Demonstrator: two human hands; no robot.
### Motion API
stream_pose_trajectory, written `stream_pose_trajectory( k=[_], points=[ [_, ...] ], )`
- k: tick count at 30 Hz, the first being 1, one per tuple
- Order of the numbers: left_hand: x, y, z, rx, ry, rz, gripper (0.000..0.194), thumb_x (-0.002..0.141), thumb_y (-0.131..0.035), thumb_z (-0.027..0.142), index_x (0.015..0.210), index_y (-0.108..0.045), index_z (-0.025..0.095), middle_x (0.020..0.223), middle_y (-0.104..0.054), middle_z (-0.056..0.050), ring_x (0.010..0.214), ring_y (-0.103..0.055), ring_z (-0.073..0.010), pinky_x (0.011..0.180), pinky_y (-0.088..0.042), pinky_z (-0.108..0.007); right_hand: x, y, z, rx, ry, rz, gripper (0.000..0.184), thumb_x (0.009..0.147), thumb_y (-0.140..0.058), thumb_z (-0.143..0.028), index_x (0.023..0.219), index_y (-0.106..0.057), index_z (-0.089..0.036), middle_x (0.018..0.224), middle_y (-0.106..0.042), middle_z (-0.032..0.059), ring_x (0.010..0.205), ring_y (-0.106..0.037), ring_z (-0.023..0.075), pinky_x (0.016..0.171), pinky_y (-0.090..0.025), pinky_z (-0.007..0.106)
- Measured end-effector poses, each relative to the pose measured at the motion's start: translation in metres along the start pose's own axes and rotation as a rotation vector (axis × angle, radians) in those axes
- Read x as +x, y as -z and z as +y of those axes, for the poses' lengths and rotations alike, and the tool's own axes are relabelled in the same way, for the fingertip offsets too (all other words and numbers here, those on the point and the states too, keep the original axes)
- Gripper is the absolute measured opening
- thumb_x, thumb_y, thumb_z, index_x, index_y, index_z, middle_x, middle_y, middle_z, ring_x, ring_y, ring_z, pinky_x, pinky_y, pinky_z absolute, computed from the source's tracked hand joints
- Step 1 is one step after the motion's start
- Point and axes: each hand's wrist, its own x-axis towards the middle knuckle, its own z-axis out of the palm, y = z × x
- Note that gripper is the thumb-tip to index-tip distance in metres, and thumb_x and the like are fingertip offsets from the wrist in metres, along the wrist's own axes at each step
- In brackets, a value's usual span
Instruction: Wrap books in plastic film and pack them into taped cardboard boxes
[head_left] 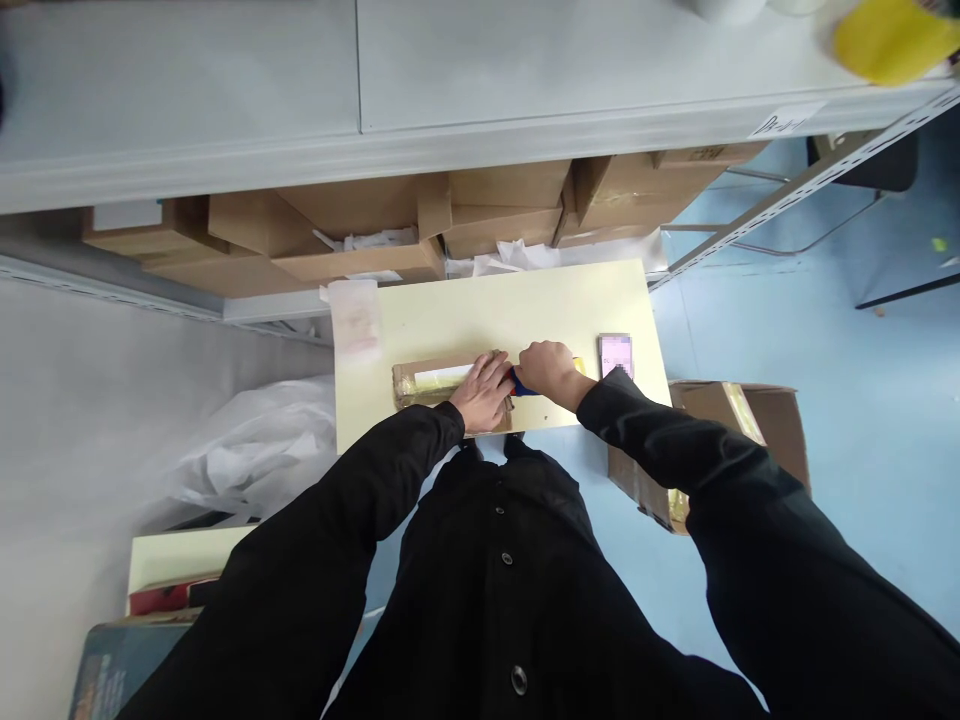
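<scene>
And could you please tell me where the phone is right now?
In the head view, the phone lies near the tabletop's right end, to the right of the right hand.

1. The black coat [502, 600] is plain and dark, covering the torso and widening toward the bottom of the view.
2. Round, dark buttons [519, 681] run down its front in a single line; the nearest has a shiny rim.
3. The left sleeve [322, 530] is long, black and loose, with soft creases around the elbow.
4. The right sleeve [720, 470] matches it, with deeper folds and a faint sheen on the forearm.
5. Both sleeves reach the wrists; the left hand [482, 393] and right hand [547, 368] are bare.
</scene>
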Motion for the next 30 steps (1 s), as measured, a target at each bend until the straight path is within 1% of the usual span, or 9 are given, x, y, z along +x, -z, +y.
stream_pose_trajectory(
  k=[4, 6, 9, 12, 16, 19, 22, 25, 30],
  points=[
    [0.000, -0.002, -0.001, 0.009, -0.007, -0.013, 0.053, 0.069, -0.058, 0.029, 0.119, -0.058, 0.011, 0.142, -0.042, -0.019, 0.140, -0.019, -0.0385, 0.114, -0.003, -0.057, -0.010, -0.022, 0.001, -0.040, 0.064, -0.042, 0.025, 0.085, -0.049, -0.015, 0.094, -0.072, -0.012, 0.095, -0.070, 0.0209, 0.089, -0.067, 0.0311, 0.073, -0.048, 0.040],
    [0.000, -0.003, -0.001, 0.012, -0.015, -0.014, 0.053, 0.068, -0.059, 0.029, 0.118, -0.059, 0.011, 0.144, -0.040, -0.019, 0.141, -0.018, -0.0377, 0.114, -0.003, -0.055, -0.017, -0.030, 0.005, -0.028, 0.038, -0.039, 0.028, 0.087, -0.044, -0.014, 0.092, -0.072, -0.012, 0.092, -0.071, 0.0208, 0.086, -0.068, 0.0313, 0.072, -0.048, 0.041],
    [0.000, -0.001, -0.001, 0.008, -0.014, -0.010, 0.052, 0.068, -0.061, 0.030, 0.117, -0.059, 0.012, 0.146, -0.036, -0.020, 0.142, -0.017, -0.0362, 0.115, -0.005, -0.052, -0.026, -0.031, 0.018, 0.009, -0.095, 0.025, 0.033, 0.092, -0.039, -0.023, 0.090, -0.071, -0.012, 0.089, -0.070, 0.0211, 0.083, -0.068, 0.0316, 0.071, -0.047, 0.041],
    [0.000, 0.001, -0.003, -0.008, -0.021, -0.025, 0.058, 0.067, -0.064, 0.034, 0.121, -0.057, 0.013, 0.149, -0.033, -0.019, 0.142, -0.016, -0.0361, 0.115, -0.005, -0.052, -0.036, -0.023, 0.040, 0.054, -0.264, 0.107, 0.045, 0.094, -0.036, -0.041, 0.090, -0.069, -0.011, 0.088, -0.070, 0.0215, 0.083, -0.068, 0.0307, 0.070, -0.046, 0.037],
    [-0.003, 0.006, -0.006, -0.054, -0.042, -0.032, 0.087, 0.067, -0.066, 0.049, 0.140, -0.038, 0.013, 0.155, -0.020, -0.020, 0.143, -0.011, -0.0371, 0.114, -0.005, -0.052, -0.051, -0.022, 0.070, 0.130, -0.409, 0.226, 0.052, 0.094, -0.032, -0.051, 0.093, -0.067, -0.012, 0.087, -0.069, 0.0203, 0.082, -0.067, 0.0283, 0.066, -0.043, 0.032],
    [-0.008, 0.011, -0.010, -0.073, -0.038, -0.020, 0.099, 0.068, -0.064, 0.056, 0.148, -0.024, 0.013, 0.157, -0.008, -0.020, 0.144, -0.004, -0.0375, 0.114, -0.008, -0.050, -0.059, -0.032, 0.082, 0.196, -0.461, 0.266, 0.044, 0.093, -0.033, -0.043, 0.092, -0.065, -0.013, 0.085, -0.069, 0.0180, 0.078, -0.065, 0.0269, 0.063, -0.040, 0.030],
    [-0.018, 0.019, -0.016, -0.075, -0.001, -0.012, 0.103, 0.071, -0.061, 0.060, 0.150, -0.015, 0.014, 0.157, -0.003, -0.019, 0.144, 0.000, -0.0371, 0.114, -0.009, -0.051, -0.061, -0.046, 0.080, 0.279, -0.467, 0.281, 0.032, 0.087, -0.040, -0.036, 0.096, -0.061, -0.014, 0.087, -0.069, 0.0155, 0.080, -0.064, 0.0264, 0.063, -0.039, 0.030],
    [-0.042, 0.025, -0.025, -0.097, 0.133, 0.025, 0.104, 0.073, -0.059, 0.064, 0.151, -0.012, 0.015, 0.157, -0.004, -0.020, 0.144, -0.001, -0.0380, 0.113, -0.009, -0.054, -0.055, -0.062, 0.071, 0.347, -0.442, 0.322, 0.027, 0.084, -0.043, -0.030, 0.102, -0.057, -0.014, 0.096, -0.067, 0.0155, 0.087, -0.061, 0.0274, 0.068, -0.041, 0.031],
    [-0.110, 0.014, -0.046, -0.238, 0.597, 0.201, 0.093, 0.084, -0.046, 0.062, 0.151, -0.006, 0.011, 0.156, 0.003, -0.024, 0.143, 0.004, -0.0396, 0.110, -0.014, -0.062, -0.036, -0.089, 0.054, 0.352, -0.395, 0.355, 0.027, 0.084, -0.042, -0.019, 0.108, -0.050, -0.010, 0.105, -0.062, 0.0197, 0.104, -0.055, 0.0308, 0.083, -0.040, 0.036]
  ],
)
